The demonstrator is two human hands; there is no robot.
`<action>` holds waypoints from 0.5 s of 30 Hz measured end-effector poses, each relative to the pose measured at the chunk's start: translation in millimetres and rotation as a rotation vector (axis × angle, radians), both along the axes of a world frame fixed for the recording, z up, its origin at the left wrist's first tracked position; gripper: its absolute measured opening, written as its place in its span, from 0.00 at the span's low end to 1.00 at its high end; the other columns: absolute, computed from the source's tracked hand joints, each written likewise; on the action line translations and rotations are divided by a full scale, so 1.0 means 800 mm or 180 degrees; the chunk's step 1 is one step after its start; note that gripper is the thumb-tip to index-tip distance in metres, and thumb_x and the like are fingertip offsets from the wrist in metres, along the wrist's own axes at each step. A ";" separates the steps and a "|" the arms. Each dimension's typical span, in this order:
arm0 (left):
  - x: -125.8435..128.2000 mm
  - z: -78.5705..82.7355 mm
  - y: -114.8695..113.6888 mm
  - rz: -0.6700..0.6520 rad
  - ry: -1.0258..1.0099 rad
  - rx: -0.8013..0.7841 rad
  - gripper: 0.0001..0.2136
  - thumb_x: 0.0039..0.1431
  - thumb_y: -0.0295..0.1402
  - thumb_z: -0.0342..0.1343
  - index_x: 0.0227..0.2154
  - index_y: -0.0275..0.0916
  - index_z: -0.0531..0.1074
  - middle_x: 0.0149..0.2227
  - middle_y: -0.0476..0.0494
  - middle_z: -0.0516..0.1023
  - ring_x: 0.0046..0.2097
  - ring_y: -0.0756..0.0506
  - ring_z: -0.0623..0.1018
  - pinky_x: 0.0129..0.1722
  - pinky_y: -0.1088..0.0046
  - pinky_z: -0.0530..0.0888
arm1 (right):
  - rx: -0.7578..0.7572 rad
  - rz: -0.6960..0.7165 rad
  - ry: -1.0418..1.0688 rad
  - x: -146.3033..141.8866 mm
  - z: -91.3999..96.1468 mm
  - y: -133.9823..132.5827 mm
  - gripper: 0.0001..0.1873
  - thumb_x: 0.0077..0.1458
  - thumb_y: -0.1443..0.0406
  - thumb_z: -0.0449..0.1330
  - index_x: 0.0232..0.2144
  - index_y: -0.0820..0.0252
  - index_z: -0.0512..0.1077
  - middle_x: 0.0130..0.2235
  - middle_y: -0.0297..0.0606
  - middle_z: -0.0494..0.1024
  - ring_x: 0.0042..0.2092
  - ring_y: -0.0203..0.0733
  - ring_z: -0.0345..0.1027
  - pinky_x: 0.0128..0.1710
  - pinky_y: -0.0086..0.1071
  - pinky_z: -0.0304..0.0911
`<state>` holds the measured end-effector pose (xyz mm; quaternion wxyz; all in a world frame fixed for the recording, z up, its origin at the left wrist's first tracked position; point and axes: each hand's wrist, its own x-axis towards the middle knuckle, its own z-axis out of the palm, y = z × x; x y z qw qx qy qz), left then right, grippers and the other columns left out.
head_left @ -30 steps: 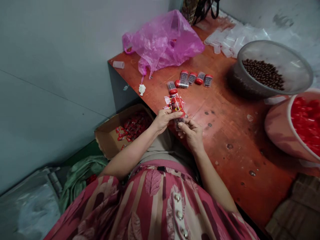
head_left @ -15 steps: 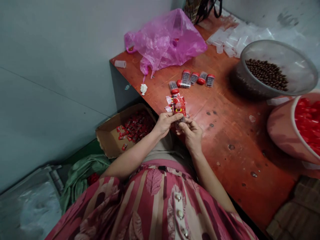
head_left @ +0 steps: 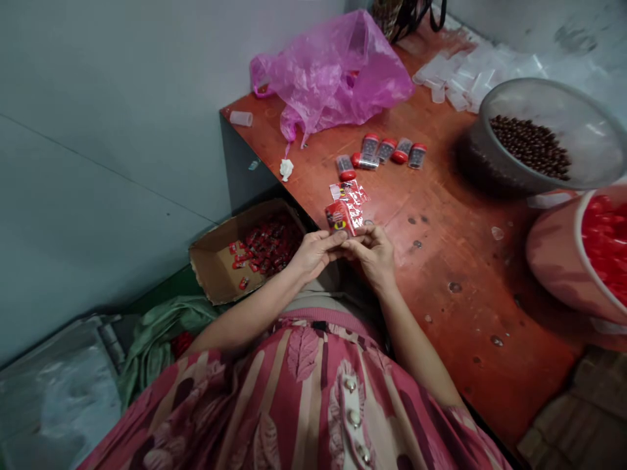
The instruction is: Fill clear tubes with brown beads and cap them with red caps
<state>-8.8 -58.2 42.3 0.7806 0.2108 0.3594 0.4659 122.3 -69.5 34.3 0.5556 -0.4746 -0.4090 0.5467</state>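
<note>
Above my lap, at the table's edge, both hands meet around a small container, mostly hidden by fingers, with a red printed plastic sleeve (head_left: 337, 217) on or against it. My left hand (head_left: 319, 253) is closed, its thumb pressing the sleeve's lower end. From the other side my right hand (head_left: 375, 254) closes its fingers on the same piece. How far the sleeve covers the container cannot be made out. Just beyond lie more flat red sleeves (head_left: 353, 193). Farther back are several small clear containers of dark balls with red caps, the nearest container (head_left: 345, 167) lying behind the sleeves.
A cardboard box (head_left: 208, 261) of red packs stands below, left of the table (head_left: 431, 261). At right are a grey bowl (head_left: 470, 150) of dark balls and a pink tub (head_left: 553, 251) of red caps. Clear empty containers (head_left: 470, 78) and a pink plastic bag (head_left: 333, 78) lie behind.
The sleeve has tilted left and sits lower in my fingers. My right hand has come closer to my left, and the container is now more hidden. The view has shifted slightly.
</note>
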 end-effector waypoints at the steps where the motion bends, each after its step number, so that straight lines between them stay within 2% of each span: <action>1: -0.011 -0.006 -0.004 0.0220 0.0042 -0.0055 0.17 0.38 0.38 0.73 0.28 0.31 0.76 0.31 0.40 0.81 0.34 0.46 0.80 0.43 0.66 0.76 | -0.0014 0.0097 -0.0031 0.000 0.004 0.000 0.21 0.40 0.61 0.72 0.33 0.57 0.65 0.23 0.25 0.76 0.22 0.30 0.68 0.22 0.23 0.65; 3: -0.036 -0.023 -0.012 0.0756 0.0287 -0.0218 0.18 0.42 0.40 0.71 0.32 0.34 0.75 0.41 0.38 0.81 0.46 0.42 0.79 0.53 0.62 0.72 | 0.0007 0.0146 -0.0079 0.004 0.009 0.002 0.21 0.41 0.61 0.71 0.35 0.57 0.66 0.25 0.26 0.77 0.23 0.31 0.70 0.23 0.24 0.66; 5: -0.059 -0.043 -0.017 0.1159 0.0856 -0.0335 0.19 0.44 0.44 0.69 0.36 0.38 0.75 0.51 0.39 0.77 0.58 0.40 0.73 0.60 0.58 0.65 | 0.0063 0.0018 -0.0201 0.013 0.010 0.005 0.19 0.44 0.60 0.69 0.35 0.57 0.67 0.23 0.26 0.76 0.22 0.32 0.69 0.22 0.25 0.66; 7: -0.072 -0.058 -0.015 0.1385 0.1630 -0.0034 0.24 0.44 0.47 0.68 0.43 0.42 0.74 0.59 0.40 0.71 0.64 0.38 0.65 0.63 0.57 0.61 | 0.0103 -0.0142 -0.0371 0.023 0.007 0.009 0.17 0.46 0.58 0.68 0.35 0.57 0.67 0.21 0.25 0.74 0.20 0.32 0.68 0.20 0.25 0.65; 8: -0.073 -0.061 -0.011 0.1405 0.2039 0.0323 0.26 0.45 0.48 0.67 0.47 0.43 0.73 0.61 0.40 0.68 0.65 0.38 0.63 0.64 0.57 0.59 | 0.0098 -0.0193 -0.0435 0.028 0.004 0.011 0.16 0.47 0.58 0.67 0.35 0.58 0.68 0.20 0.26 0.73 0.20 0.32 0.68 0.20 0.25 0.64; 10: -0.064 -0.059 0.005 0.1256 0.2794 0.1318 0.27 0.50 0.48 0.64 0.52 0.43 0.71 0.61 0.40 0.68 0.64 0.39 0.65 0.65 0.58 0.59 | 0.0053 -0.0240 -0.0510 0.034 0.000 0.015 0.16 0.48 0.57 0.67 0.34 0.59 0.69 0.21 0.27 0.73 0.20 0.32 0.67 0.19 0.25 0.64; 12: -0.043 -0.049 0.029 0.0869 0.3362 0.2321 0.23 0.54 0.47 0.61 0.51 0.43 0.73 0.57 0.40 0.73 0.62 0.39 0.67 0.65 0.56 0.58 | -0.0004 -0.0237 -0.0543 0.036 -0.001 0.017 0.15 0.48 0.57 0.67 0.34 0.60 0.70 0.22 0.28 0.74 0.20 0.32 0.67 0.19 0.25 0.63; 13: -0.031 -0.044 0.041 0.0664 0.3536 0.2693 0.21 0.54 0.45 0.61 0.50 0.44 0.74 0.56 0.40 0.74 0.63 0.38 0.67 0.65 0.55 0.57 | -0.0025 -0.0227 -0.0558 0.036 -0.001 0.017 0.15 0.48 0.57 0.66 0.34 0.60 0.70 0.23 0.29 0.75 0.20 0.31 0.67 0.20 0.25 0.63; 15: -0.008 -0.038 0.064 0.0396 0.3795 0.3031 0.17 0.53 0.39 0.64 0.47 0.44 0.77 0.56 0.40 0.74 0.64 0.36 0.64 0.67 0.52 0.52 | -0.0057 -0.0202 -0.0583 0.037 0.001 0.015 0.14 0.49 0.57 0.66 0.34 0.60 0.70 0.24 0.30 0.75 0.21 0.31 0.67 0.20 0.25 0.63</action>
